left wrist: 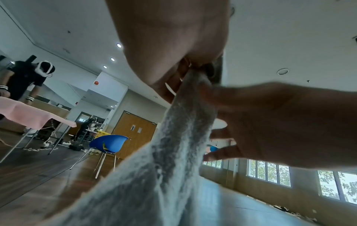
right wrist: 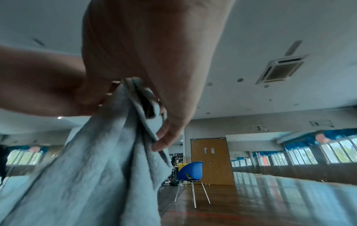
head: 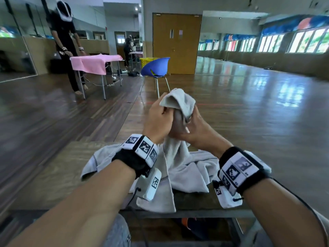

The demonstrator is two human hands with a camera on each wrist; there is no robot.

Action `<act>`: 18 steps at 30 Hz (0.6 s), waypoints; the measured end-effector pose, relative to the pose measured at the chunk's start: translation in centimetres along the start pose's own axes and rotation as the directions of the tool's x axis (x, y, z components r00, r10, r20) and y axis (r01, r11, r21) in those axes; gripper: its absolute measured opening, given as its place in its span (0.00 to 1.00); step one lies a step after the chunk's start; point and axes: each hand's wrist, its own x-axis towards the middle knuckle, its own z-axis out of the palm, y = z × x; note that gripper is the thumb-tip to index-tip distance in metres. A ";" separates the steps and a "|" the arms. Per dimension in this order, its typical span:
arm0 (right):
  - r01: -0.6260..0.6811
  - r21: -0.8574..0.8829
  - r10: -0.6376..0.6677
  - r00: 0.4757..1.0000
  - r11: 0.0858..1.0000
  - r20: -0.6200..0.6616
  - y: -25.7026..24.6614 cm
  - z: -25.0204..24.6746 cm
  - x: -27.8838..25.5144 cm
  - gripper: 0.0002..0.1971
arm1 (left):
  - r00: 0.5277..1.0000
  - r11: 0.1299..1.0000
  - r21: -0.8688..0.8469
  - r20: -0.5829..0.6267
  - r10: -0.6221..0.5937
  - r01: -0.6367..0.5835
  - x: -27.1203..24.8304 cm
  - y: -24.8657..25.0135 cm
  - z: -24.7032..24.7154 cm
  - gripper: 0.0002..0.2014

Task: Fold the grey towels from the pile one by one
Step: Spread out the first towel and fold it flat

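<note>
At the far left a person (head: 66, 47) bends over a table draped in pink cloth (head: 92, 63); a blue chair (head: 155, 68) stands farther right, before a wooden door (head: 177, 43). Nearer, above the wooden table (head: 53, 175), the left hand (head: 158, 120) has its fingers curled round a bunched part of the grey towel (head: 178, 102), and the right hand (head: 194, 127), touching the left, pinches the same cloth just beside it; the right wrist view shows the thumb (right wrist: 164, 140) pressed on a hemmed edge. The towel is soft, nubbly terry, gathered into a rope: a loose flap stands above the fists, and the long axis runs down from the fingers to the pile (head: 192, 168), which lies crumpled on the near edge of the table, its stitched hem showing at the left. Both hands grip at one spot, neither nearer a free corner, so the next move likely calls for sliding them apart along the edge to spread the cloth.
</note>
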 end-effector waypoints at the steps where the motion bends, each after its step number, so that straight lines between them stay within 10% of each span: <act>1: -0.023 -0.042 0.023 1.000 0.999 0.007 0.4 0.4 0.2 0.46 | 1.000 1.000 0.027 0.023 0.001 -0.002 0.2 -0.2 0.3 0.11; 11: -0.115 -0.175 0.105 0.992 0.978 -0.066 0.6 2.6 1.6 0.34 | 0.990 0.990 0.046 -0.049 -0.134 0.136 0.9 -4.5 -0.8 0.06; 18: -0.260 0.255 0.306 0.938 0.931 -0.160 0.1 2.2 3.1 0.26 | 0.952 0.953 -0.083 0.117 -0.282 0.292 -0.4 -5.3 -0.8 0.17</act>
